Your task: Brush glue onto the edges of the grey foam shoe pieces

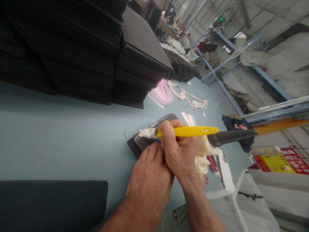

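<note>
A paintbrush [190, 131] with a yellow handle is gripped in my right hand [180, 151]. Its bristles are caked white and rest on or just over the top sheet, pointing left. A small stack of black sheets [135, 146] lies under both hands, with white smears along its far edge. My left hand [152, 167] holds this stack down, fingers together on its near side; the fingertips are partly hidden beside my right hand. A dark handle [231, 137] sticks out to the right behind the brush, over cream-coloured, crusted material [204, 151].
Tall piles of black sheets [91, 64] stand along the far left. Beyond the hands lie pink material [163, 92] and pale strips [188, 96]. A dark panel [53, 203] is at the near left. Blue metal racking [217, 77] rises at right, near a dark cloth [238, 129].
</note>
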A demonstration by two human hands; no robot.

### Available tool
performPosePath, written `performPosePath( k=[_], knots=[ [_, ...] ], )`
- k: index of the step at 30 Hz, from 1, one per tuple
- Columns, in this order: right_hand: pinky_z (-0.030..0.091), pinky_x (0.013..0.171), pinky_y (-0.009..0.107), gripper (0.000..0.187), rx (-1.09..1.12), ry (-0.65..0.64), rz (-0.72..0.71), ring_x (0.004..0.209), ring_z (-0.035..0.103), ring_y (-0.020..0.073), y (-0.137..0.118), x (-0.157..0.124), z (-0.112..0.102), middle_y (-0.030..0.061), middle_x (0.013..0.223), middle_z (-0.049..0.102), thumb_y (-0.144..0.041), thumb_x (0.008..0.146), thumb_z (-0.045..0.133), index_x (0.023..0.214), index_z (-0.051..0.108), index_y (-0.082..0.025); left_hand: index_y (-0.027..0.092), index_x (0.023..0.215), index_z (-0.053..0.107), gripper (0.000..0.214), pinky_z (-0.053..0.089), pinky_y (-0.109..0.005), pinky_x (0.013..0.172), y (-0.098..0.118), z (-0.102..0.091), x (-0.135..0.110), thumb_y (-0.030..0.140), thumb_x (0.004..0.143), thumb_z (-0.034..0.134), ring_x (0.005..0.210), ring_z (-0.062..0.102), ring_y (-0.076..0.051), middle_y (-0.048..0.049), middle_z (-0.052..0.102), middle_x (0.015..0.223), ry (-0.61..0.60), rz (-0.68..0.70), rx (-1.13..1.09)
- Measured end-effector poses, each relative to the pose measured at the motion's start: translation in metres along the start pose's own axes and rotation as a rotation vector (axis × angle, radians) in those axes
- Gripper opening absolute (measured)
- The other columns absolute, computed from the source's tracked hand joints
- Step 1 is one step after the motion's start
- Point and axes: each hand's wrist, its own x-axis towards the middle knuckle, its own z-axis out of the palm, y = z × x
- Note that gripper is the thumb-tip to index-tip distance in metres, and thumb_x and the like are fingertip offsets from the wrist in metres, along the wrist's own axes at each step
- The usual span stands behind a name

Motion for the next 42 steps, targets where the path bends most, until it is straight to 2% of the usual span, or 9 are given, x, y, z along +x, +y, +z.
performPosePath(
  k=[6, 11, 15, 21, 27, 42],
  knots=[
    [0.046, 0.055, 0.026, 0.029, -0.076, 0.045, -0.014, 0.061, 0.058, 0.0124, 0.007, 0.006, -0.004, -0.0036, 0.064, 0.060, -0.042, 0.102, 0.066, 0.080, 0.062, -0.023, 0.019, 0.113, 0.079, 0.024, 0.069, -0.046, 0.096, 0.000, -0.003, 0.000, 0.030, 0.092, 0.080, 0.111, 0.072, -0.031, -0.0092, 0.078, 0.118, -0.018, -0.016, -0.015],
    [0.044, 0.053, 0.026, 0.030, -0.100, 0.070, 0.001, 0.058, 0.056, 0.0114, 0.010, 0.013, -0.006, -0.0046, 0.064, 0.059, -0.044, 0.102, 0.065, 0.080, 0.061, -0.023, 0.021, 0.108, 0.080, 0.024, 0.068, -0.048, 0.097, 0.001, -0.004, 0.000, 0.031, 0.087, 0.086, 0.111, 0.071, -0.031, -0.0073, 0.077, 0.113, -0.043, -0.046, -0.022],
    [0.043, 0.053, 0.025, 0.032, -0.106, 0.091, 0.005, 0.057, 0.056, 0.0109, 0.013, 0.016, -0.008, -0.0054, 0.062, 0.058, -0.044, 0.102, 0.065, 0.078, 0.059, -0.024, 0.020, 0.110, 0.080, 0.030, 0.067, -0.048, 0.098, 0.003, -0.005, 0.000, 0.030, 0.084, 0.088, 0.112, 0.070, -0.031, -0.0079, 0.077, 0.114, -0.009, -0.045, 0.003],
    [0.036, 0.046, 0.024, 0.033, -0.089, 0.085, 0.021, 0.048, 0.048, 0.0090, 0.022, 0.020, -0.010, -0.0087, 0.055, 0.051, -0.050, 0.101, 0.067, 0.081, 0.060, -0.024, 0.016, 0.121, 0.076, 0.032, 0.066, -0.048, 0.102, 0.003, -0.003, -0.001, 0.025, 0.091, 0.075, 0.118, 0.069, -0.031, -0.0096, 0.077, 0.126, 0.028, -0.096, 0.009],
    [0.035, 0.048, 0.025, 0.031, -0.096, 0.092, 0.028, 0.049, 0.048, 0.0091, 0.032, 0.039, -0.016, -0.0082, 0.056, 0.053, -0.048, 0.100, 0.066, 0.082, 0.062, -0.023, 0.010, 0.131, 0.072, 0.041, 0.064, -0.046, 0.103, 0.004, -0.001, 0.000, 0.024, 0.092, 0.068, 0.121, 0.068, -0.031, -0.0112, 0.077, 0.130, 0.046, -0.098, 0.053],
    [0.034, 0.058, 0.030, 0.036, -0.312, 0.106, -0.061, 0.052, 0.046, 0.0111, 0.056, 0.083, -0.039, -0.0082, 0.052, 0.048, -0.041, 0.103, 0.060, 0.072, 0.058, -0.023, 0.009, 0.130, 0.073, 0.041, 0.067, -0.050, 0.099, 0.000, -0.005, -0.002, 0.022, 0.092, 0.065, 0.121, 0.070, -0.035, -0.0150, 0.077, 0.131, 0.028, -0.052, 0.087]
  ],
)
